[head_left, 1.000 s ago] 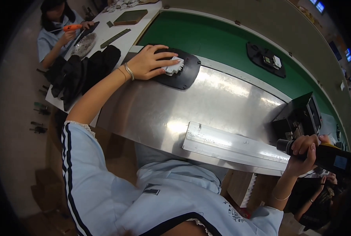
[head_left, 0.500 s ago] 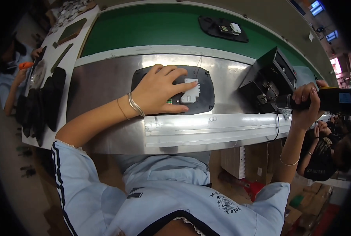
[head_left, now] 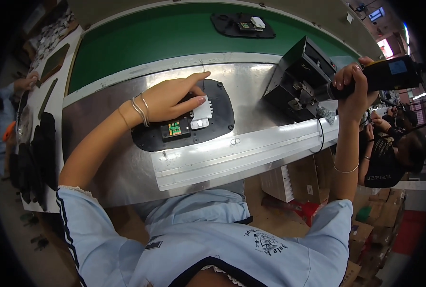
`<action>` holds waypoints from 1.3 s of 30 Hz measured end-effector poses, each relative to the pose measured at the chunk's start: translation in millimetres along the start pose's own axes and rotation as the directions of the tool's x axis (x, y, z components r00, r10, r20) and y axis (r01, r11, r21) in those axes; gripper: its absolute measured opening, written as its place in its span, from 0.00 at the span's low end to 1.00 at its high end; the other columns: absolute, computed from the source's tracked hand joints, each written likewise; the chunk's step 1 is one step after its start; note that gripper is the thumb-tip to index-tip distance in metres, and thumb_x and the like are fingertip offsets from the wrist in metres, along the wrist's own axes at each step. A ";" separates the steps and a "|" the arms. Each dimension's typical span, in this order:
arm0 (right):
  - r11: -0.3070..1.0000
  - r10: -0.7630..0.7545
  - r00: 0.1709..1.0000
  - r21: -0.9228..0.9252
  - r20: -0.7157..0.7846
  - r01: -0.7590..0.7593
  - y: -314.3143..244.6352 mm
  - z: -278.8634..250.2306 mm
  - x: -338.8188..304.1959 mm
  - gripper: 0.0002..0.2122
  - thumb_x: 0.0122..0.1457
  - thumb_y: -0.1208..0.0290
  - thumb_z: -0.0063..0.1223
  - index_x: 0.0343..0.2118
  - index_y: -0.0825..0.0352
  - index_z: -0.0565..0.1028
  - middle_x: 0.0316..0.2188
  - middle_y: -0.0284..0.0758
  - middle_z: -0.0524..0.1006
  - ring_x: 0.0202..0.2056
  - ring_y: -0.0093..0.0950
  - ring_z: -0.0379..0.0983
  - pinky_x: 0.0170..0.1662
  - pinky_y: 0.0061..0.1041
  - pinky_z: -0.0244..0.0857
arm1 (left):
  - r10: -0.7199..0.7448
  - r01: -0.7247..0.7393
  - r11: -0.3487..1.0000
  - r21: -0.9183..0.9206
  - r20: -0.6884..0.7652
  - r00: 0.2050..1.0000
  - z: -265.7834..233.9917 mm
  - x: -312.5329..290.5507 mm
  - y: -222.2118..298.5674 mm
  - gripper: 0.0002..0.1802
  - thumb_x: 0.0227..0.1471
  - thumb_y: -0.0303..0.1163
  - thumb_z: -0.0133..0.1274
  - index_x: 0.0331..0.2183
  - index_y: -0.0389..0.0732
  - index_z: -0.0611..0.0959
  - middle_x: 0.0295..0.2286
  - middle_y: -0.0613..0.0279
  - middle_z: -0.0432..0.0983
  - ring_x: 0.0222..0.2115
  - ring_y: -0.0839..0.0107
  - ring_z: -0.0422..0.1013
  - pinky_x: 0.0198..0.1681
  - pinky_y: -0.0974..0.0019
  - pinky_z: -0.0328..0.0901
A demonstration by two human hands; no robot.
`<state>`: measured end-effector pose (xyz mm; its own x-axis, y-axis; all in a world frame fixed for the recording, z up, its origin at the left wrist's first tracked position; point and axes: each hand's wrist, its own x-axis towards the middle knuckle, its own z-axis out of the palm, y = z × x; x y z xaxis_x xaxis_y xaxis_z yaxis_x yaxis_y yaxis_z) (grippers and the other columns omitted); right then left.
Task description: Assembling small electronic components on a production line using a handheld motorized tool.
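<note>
Single head view, looking steeply down from above the chest onto the desk, close; both hands within frame, fisheye-bent edges.

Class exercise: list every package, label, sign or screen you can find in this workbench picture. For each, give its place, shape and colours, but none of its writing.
Small blue screen: on the black handheld device in the right hand, rectangular.
White rectangular label: on the black oval panel under the left hand.
Brown cardboard boxes: stacked on the floor, lower right.
Bright wall screen: top right, small rectangle.
</note>
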<state>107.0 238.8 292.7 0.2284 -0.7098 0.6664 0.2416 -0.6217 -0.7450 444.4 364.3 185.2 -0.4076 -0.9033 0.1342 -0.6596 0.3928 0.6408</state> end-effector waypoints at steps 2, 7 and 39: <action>1.000 0.001 1.000 0.010 -0.002 -0.001 4.5 1.4 -0.2 0.12 0.56 0.76 0.47 0.43 0.69 0.65 0.18 0.32 0.62 0.17 0.23 0.60 0.24 0.24 0.58 | 0.023 -0.021 0.997 0.081 -0.035 0.999 0.6 -2.3 -0.2 0.31 0.59 0.41 0.47 0.57 0.34 0.62 0.36 0.54 0.79 0.39 0.55 0.73 0.44 0.60 0.66; 1.000 0.010 1.000 0.006 0.002 -0.010 16.3 8.3 -3.4 0.10 0.56 0.78 0.49 0.41 0.68 0.66 0.17 0.32 0.63 0.16 0.23 0.60 0.23 0.24 0.58 | 0.114 -0.086 0.943 0.321 -0.067 0.991 1.3 -10.1 -0.4 0.32 0.56 0.45 0.49 0.56 0.35 0.66 0.37 0.55 0.79 0.46 0.57 0.69 0.53 0.59 0.59; 0.993 -0.019 0.995 -0.116 -0.097 0.008 8.7 11.6 -1.1 0.12 0.54 0.79 0.46 0.42 0.68 0.65 0.17 0.33 0.62 0.17 0.25 0.60 0.24 0.26 0.59 | 0.139 -0.062 0.952 0.300 -0.244 0.960 26.8 -26.2 7.1 0.25 0.42 0.50 0.61 0.39 0.46 0.79 0.38 0.66 0.75 0.45 0.64 0.66 0.52 0.55 0.56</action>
<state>119.8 238.0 285.8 0.1309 -0.7264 0.6747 0.1322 -0.6617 -0.7380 433.5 395.4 166.0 -0.3292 -0.8544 0.4021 -0.7922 0.4816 0.3747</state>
